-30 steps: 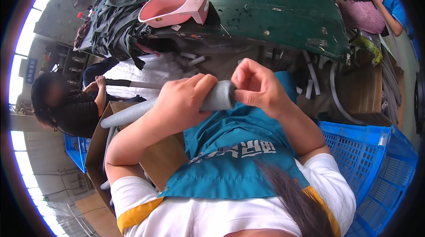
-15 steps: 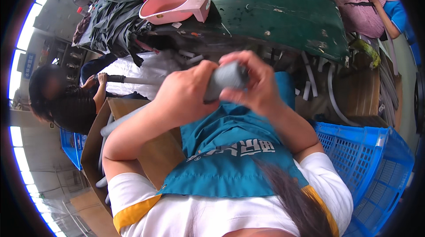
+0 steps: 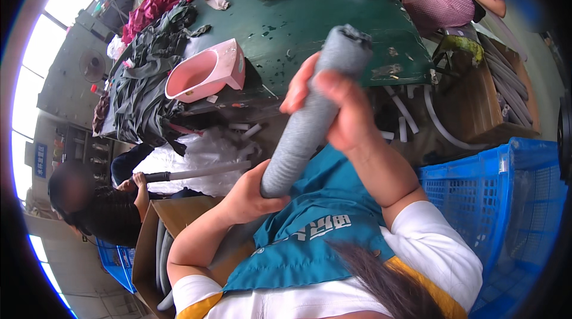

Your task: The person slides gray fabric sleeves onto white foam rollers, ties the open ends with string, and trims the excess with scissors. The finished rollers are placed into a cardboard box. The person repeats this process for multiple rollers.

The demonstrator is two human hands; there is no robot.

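Observation:
A thick grey tube (image 3: 302,131) with a finely ribbed, cloth-like surface slants across my front, its upper end tilted away to the right. At that far end (image 3: 354,37) the covering looks bunched and darker. My left hand (image 3: 249,195) is closed round the lower end. Higher up, my right hand (image 3: 345,110) wraps the tube, with fingers on its left side and a slightly blurred thumb across the front. The tube is held in the air above my teal apron (image 3: 298,259).
A green table (image 3: 286,27) bears a pink plastic basin (image 3: 229,65) and dark cloth strips (image 3: 146,74). To my left stands a cardboard box (image 3: 179,214) with grey tubes; beyond it, a person (image 3: 98,200) holds a long tube. A blue crate (image 3: 471,200) is at my right.
The tube has swung from pointing toward me to showing its length. My left hand has moved down to its lower end; my right stays higher on it. The view has shifted.

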